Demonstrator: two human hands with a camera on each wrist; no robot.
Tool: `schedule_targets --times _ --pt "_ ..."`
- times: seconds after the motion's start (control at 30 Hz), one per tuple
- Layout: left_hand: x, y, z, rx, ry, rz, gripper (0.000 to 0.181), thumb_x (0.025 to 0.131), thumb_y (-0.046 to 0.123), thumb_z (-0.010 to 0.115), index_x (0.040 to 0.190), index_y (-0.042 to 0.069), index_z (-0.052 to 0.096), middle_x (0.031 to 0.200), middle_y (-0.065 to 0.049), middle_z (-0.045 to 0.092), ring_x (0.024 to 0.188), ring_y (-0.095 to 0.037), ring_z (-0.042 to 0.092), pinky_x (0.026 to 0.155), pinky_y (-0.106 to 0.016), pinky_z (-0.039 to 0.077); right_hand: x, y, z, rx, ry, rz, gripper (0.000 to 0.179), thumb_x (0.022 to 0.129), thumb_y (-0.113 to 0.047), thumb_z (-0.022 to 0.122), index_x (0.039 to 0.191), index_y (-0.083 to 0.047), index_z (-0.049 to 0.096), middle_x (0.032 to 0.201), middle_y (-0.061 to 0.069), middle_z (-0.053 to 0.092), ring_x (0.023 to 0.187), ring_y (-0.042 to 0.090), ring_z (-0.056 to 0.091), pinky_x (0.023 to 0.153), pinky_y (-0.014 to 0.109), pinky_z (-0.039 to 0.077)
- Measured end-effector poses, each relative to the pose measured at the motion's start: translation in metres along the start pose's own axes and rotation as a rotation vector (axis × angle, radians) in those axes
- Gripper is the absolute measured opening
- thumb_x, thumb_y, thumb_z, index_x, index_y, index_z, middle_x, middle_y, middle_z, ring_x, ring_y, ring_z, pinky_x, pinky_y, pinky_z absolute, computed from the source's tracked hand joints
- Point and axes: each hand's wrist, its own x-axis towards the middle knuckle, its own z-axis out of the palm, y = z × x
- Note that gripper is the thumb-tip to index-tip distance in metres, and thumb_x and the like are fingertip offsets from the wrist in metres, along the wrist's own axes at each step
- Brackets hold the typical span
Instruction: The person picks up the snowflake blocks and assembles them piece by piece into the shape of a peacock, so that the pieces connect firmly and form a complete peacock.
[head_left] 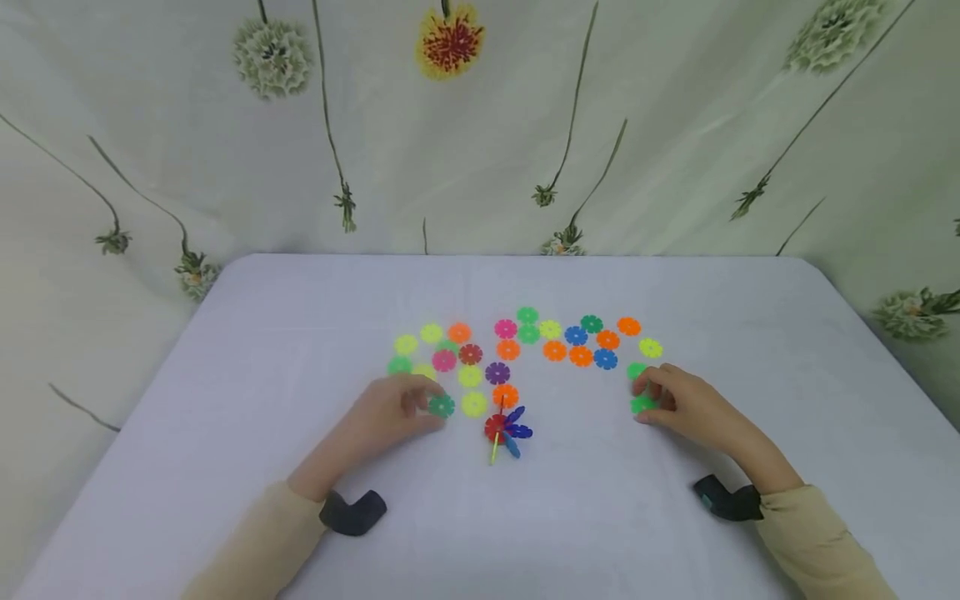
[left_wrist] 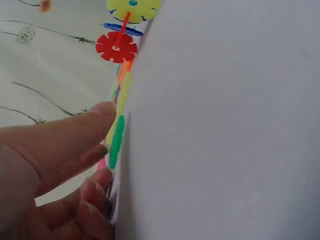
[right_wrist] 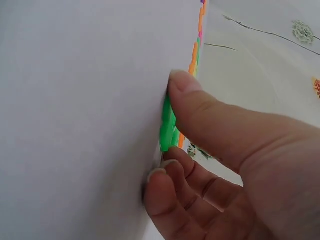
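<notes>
My left hand [head_left: 386, 410] reaches around a dark green notched plastic disc [head_left: 443, 407] lying flat on the table. The left wrist view shows a gap between the thumb [left_wrist: 106, 111] and the disc's edge, with the fingers bent near its other side. On the right, my right hand [head_left: 693, 408] pinches a bright green disc [head_left: 642, 405] by its edges, thumb on the near side and fingertips on the far side. Between the hands stands a small assembly of joined discs, with a red disc [head_left: 495, 428], several blue ones [head_left: 517, 431] and a yellow one [head_left: 494, 450].
Loose discs lie flat in an arc beyond the assembly, among them a purple one [head_left: 497, 372], an orange one [head_left: 555, 351] and a blue one [head_left: 605, 359]. Another bright green disc [head_left: 637, 370] lies by my right fingers. A flowered cloth [head_left: 480, 150] hangs behind the white table [head_left: 585, 517].
</notes>
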Motion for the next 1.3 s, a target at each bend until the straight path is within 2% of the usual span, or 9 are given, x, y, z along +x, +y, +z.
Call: schedule_targets --times 0.17,0.37,0.47,0.57,0.67,0.83,0.93,1.07,1.3 --pt "0.002 -0.005 0.000 0.067 -0.049 0.047 0.025 0.077 0.021 0.078 0.098 0.016 0.066 0.079 0.006 0.054 0.071 -0.015 0.049 0.060 -0.028 0.046 0.001 0.000 -0.001 -0.002 0.001 0.030 0.028 0.077 -0.014 0.078 0.093 -0.006 0.056 0.078 -0.001 0.047 0.067 0.015 0.043 0.056 0.027 0.040" --pt "0.002 -0.006 0.001 0.082 -0.037 0.032 0.036 0.077 0.021 0.078 0.110 0.016 0.063 0.079 0.005 0.052 0.070 -0.014 0.048 0.058 -0.028 0.045 0.004 -0.002 0.001 0.040 0.034 0.023 0.023 0.079 -0.003 0.074 0.093 -0.006 0.056 0.072 -0.002 0.053 0.065 0.017 0.049 0.056 0.027 0.042" --pt "0.003 -0.007 0.001 0.078 -0.045 0.026 0.031 0.078 0.021 0.077 0.105 0.016 0.063 0.079 0.006 0.053 0.069 -0.015 0.049 0.059 -0.028 0.046 0.008 -0.006 0.006 0.118 0.072 0.023 0.018 0.082 0.002 0.069 0.096 -0.005 0.061 0.075 -0.001 0.060 0.067 0.018 0.056 0.058 0.029 0.048" --pt "0.003 -0.006 0.001 0.040 -0.044 0.027 0.023 0.079 0.020 0.076 0.097 0.016 0.063 0.080 0.007 0.056 0.071 -0.014 0.052 0.062 -0.028 0.047 0.013 -0.016 0.012 0.290 0.095 0.026 0.012 0.086 0.003 0.064 0.098 0.001 0.061 0.078 0.004 0.064 0.069 0.020 0.063 0.061 0.029 0.053" --pt "0.001 0.000 0.003 -0.138 -0.053 -0.004 0.020 0.082 0.020 0.073 0.098 0.012 0.064 0.082 0.003 0.061 0.074 -0.015 0.058 0.066 -0.028 0.050 0.016 -0.035 0.021 0.481 0.113 0.002 0.009 0.088 0.004 0.060 0.096 0.007 0.056 0.077 0.011 0.066 0.067 0.023 0.065 0.062 0.029 0.054" --pt "-0.008 0.034 0.013 -0.696 -0.191 -0.175 0.041 0.087 0.024 0.069 0.119 0.002 0.060 0.098 -0.008 0.066 0.083 -0.020 0.064 0.079 -0.030 0.051 0.016 -0.076 0.044 0.642 0.141 -0.159 0.005 0.088 0.006 0.059 0.092 0.006 0.054 0.076 0.014 0.067 0.064 0.024 0.065 0.061 0.032 0.055" --pt "-0.015 0.053 0.022 -0.922 -0.259 -0.226 0.045 0.089 0.020 0.066 0.123 -0.007 0.054 0.102 -0.012 0.066 0.084 -0.019 0.065 0.082 -0.029 0.050 0.013 -0.094 0.057 0.707 0.150 -0.268 0.006 0.088 0.007 0.058 0.094 0.004 0.057 0.078 0.011 0.068 0.067 0.023 0.066 0.062 0.034 0.055" --pt "-0.022 0.065 0.027 -1.056 -0.274 -0.218 0.036 0.093 0.011 0.060 0.119 -0.012 0.051 0.097 -0.015 0.067 0.079 -0.016 0.067 0.079 -0.027 0.051 0.010 -0.108 0.066 0.748 0.184 -0.319 0.010 0.088 0.008 0.057 0.097 0.003 0.061 0.081 0.008 0.069 0.071 0.021 0.067 0.063 0.034 0.055" --pt "-0.025 0.068 0.025 -1.067 -0.289 -0.197 0.034 0.091 0.010 0.062 0.115 -0.013 0.054 0.093 -0.013 0.067 0.073 -0.016 0.067 0.078 -0.028 0.051 0.008 -0.112 0.067 0.727 0.227 -0.322 0.011 0.088 0.008 0.058 0.095 0.002 0.064 0.080 0.007 0.068 0.070 0.020 0.067 0.062 0.033 0.055"
